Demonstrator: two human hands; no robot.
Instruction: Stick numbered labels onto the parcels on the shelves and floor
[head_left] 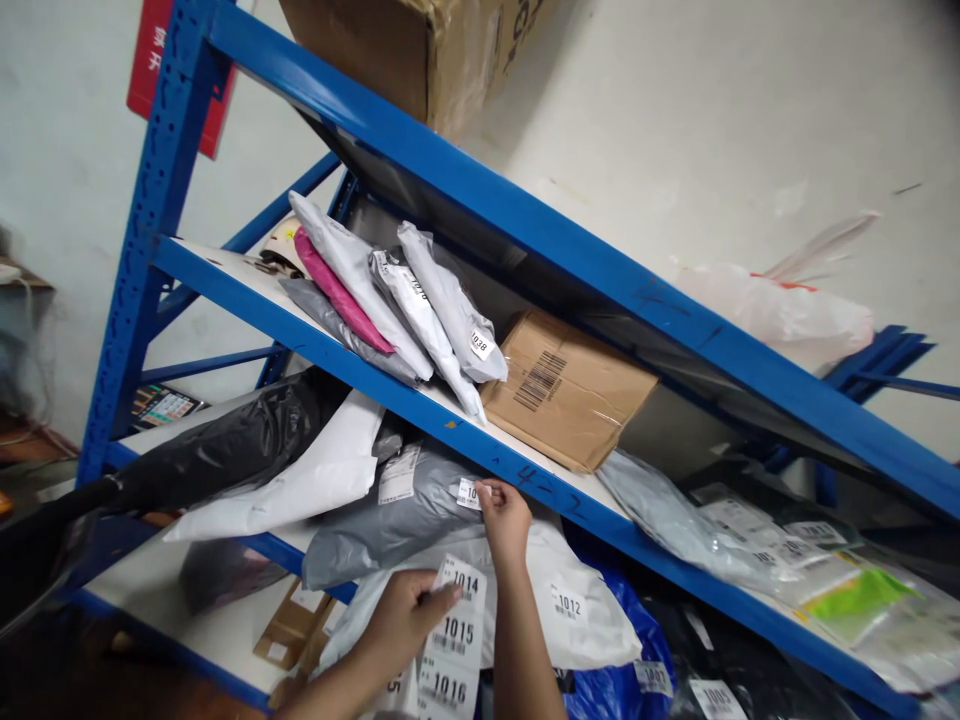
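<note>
The right hand (508,512) has its fingertips narrowed on the edge of a small label (469,493) lying against the grey parcel (436,500), while the left hand (405,612), below the grey parcel, pinches a label strip (459,632) reading 1014, 1015 and 1016. Lower and to the right of the grey parcel lies a white parcel (604,622) marked 1012; above the grey parcel, past a blue beam (465,440), sits a cardboard box (574,395)

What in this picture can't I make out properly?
In the head view:
Small label on the grey parcel: rest of its number, covered by the right hand.
Label strip in the left hand: lower end, cut off by the bottom edge.
Topmost cardboard box: upper part, cut off by the top edge.
Red sign: middle, behind the blue post.
</note>
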